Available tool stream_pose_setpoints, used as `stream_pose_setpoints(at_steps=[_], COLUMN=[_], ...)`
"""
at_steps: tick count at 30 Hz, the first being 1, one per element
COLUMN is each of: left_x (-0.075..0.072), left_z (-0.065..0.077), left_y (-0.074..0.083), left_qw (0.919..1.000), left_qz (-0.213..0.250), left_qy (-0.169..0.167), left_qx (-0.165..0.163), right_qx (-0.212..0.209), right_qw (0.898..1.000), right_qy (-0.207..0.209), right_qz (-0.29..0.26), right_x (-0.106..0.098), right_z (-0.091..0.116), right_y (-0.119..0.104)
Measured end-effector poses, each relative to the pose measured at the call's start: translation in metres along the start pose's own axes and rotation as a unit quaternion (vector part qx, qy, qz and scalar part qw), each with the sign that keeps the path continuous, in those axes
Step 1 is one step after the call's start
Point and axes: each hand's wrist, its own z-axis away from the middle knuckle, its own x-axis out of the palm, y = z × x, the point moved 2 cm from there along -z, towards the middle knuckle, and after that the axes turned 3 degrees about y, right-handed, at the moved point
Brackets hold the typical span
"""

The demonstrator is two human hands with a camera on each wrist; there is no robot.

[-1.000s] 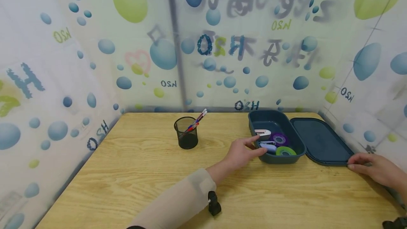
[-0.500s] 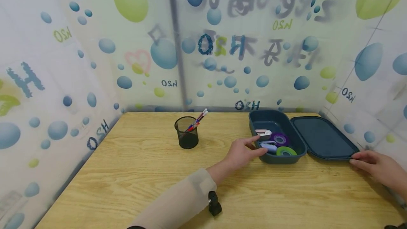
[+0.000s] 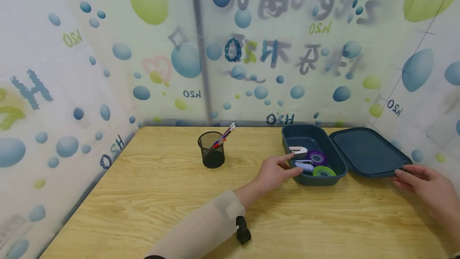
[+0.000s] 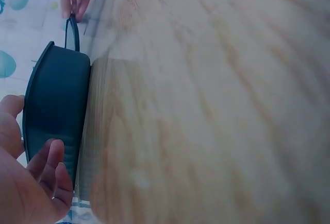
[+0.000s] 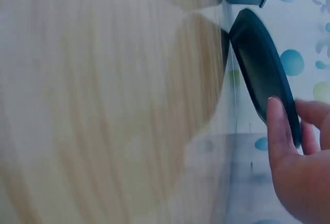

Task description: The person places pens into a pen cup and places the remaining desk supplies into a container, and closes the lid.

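Observation:
A dark blue-green storage box (image 3: 310,131) stands without its lid on the right of the table. My left hand (image 3: 271,173) holds the box's left wall, with the thumb and index finger over the rim and the other fingers against the outside. Inside are a pink-and-white stapler-like item (image 3: 298,151), a lavender stapler-like item (image 3: 303,166), a purple ring-shaped roll (image 3: 316,157) and a green one (image 3: 324,171). My right hand (image 3: 429,181) pinches the near right corner of the matching lid (image 3: 370,151), which tilts up from the table; its left edge is beside the box.
A black mesh pen cup (image 3: 212,153) with several pens (image 3: 224,136) stands left of the box. The wooden table (image 3: 151,187) meets patterned curtain walls (image 3: 251,71) at the back and sides.
The right hand has raised the lid's near right corner, so the lid tilts off the table and its far edge shifts slightly. My left hand and the box have stayed in place.

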Motion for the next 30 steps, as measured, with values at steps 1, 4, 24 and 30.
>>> stream_pose_setpoints(at_steps=[1, 4, 24, 30], left_x=[0.000, 0.000, 0.001, 0.000], left_z=[0.000, 0.001, 0.000, 0.000], left_y=[0.000, 0.001, 0.001, 0.001], left_qw=[1.0000, 1.0000, 1.0000, 1.0000], left_qz=[0.001, 0.003, 0.005, 0.004], left_qy=[0.000, -0.001, -0.002, -0.001], left_qx=[0.000, -0.001, -0.003, -0.001], right_qx=[0.007, 0.019, 0.078, 0.010], right_qw=[1.000, 0.996, 0.941, 0.932], right_qy=[0.007, 0.030, 0.054, 0.038], right_qz=[-0.021, -0.086, -0.326, -0.361], right_x=[0.001, 0.004, 0.014, 0.016], right_z=[0.002, 0.005, 0.017, 0.025], right_y=[0.000, 0.000, -0.015, -0.025])
